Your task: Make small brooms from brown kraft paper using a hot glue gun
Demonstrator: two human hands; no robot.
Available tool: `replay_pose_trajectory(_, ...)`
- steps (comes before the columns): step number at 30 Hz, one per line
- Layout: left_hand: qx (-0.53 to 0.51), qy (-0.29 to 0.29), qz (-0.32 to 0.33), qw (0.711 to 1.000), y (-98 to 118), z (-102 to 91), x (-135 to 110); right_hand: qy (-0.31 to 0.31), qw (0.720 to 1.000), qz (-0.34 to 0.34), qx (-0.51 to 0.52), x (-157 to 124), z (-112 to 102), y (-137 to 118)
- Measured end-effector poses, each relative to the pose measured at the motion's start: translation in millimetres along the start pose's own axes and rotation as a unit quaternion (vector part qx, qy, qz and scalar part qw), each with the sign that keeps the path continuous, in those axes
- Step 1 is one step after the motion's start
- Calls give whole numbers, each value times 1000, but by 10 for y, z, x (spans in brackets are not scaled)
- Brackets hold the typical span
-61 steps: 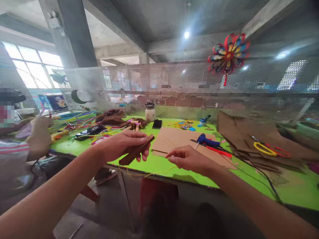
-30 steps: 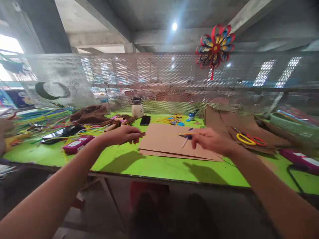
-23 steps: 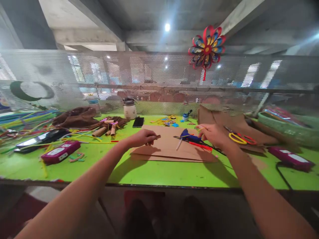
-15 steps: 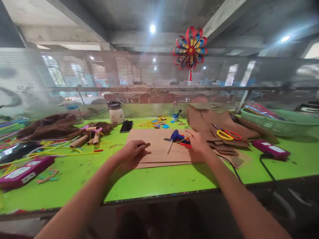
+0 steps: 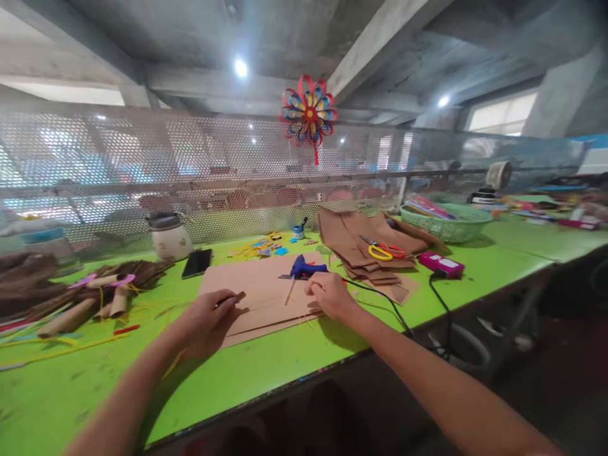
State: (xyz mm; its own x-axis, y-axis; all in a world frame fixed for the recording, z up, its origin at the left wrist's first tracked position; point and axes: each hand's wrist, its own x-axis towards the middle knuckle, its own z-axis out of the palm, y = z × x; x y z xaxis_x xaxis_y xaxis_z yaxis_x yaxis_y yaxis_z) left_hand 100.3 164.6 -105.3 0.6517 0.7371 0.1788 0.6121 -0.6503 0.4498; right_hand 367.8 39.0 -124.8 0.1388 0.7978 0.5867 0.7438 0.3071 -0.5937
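My left hand (image 5: 208, 318) is closed on a brown rolled strip (image 5: 236, 297), whose tip pokes out past my fingers. It rests at the near left edge of a brown cardboard sheet (image 5: 259, 285) on the green table (image 5: 266, 361). My right hand (image 5: 327, 294) lies on the cardboard's right side with its fingers curled; what they pinch is hidden. A blue glue gun (image 5: 305, 267) lies just beyond that hand, with a thin stick (image 5: 288, 292) to its left.
Yellow and red scissors (image 5: 380, 251) lie on stacked brown sheets (image 5: 354, 244). A pink box (image 5: 439, 263) and a black cable (image 5: 441, 301) are at right, with a green basket (image 5: 446, 223) behind. A phone (image 5: 197, 263), a jar (image 5: 169, 237) and brown rolls (image 5: 95, 296) sit left. A mesh fence (image 5: 142, 164) backs the table.
The view has swung to the right. Both hands have come down from the air onto the cardboard. The left still holds the brown strip, and the right has settled beside the glue gun.
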Motion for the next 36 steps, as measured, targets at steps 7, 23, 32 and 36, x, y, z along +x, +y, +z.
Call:
replay_pose_trajectory(7,-10,6,3,1000,12,2,11,23,997,72,-5,23,-235,27)
replay_pose_trajectory(23,29,19,-2,999,71,49,-51,-77,994,-80,-1,13,-89,-436)
replay_pose_trajectory(32,-31,64,25,997,186,28,-82,-46,996,24,-70,105,80,108)
replay_pose_trajectory(36,-83,98,67,989,234,-2,-100,-67,997,16,-43,254,208,-46)
